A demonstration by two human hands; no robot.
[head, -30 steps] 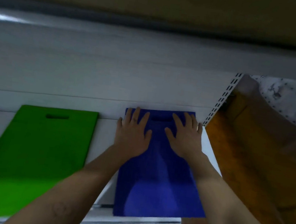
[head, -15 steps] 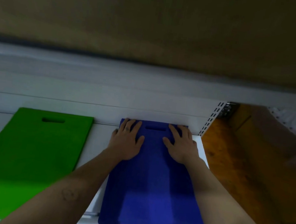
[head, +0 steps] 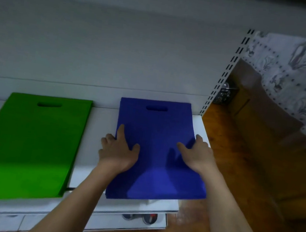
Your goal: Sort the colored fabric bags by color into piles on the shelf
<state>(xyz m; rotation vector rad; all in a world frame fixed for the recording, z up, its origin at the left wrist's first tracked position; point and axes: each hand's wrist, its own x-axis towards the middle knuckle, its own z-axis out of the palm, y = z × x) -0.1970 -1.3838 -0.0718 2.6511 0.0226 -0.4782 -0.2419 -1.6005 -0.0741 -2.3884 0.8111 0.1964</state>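
The blue bag lies flat at the shelf's right end, its front edge overhanging. A bare strip separates it from the green bag. The left hand and right hand apparently clasp its side edges, thumbs on top.

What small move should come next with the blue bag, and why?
Probably let go and lift both hands away. The blue bag already lies flat on the shelf, handle hole toward the back, apart from the green bag. The left hand and right hand only hold its side edges, so little seems left to adjust.
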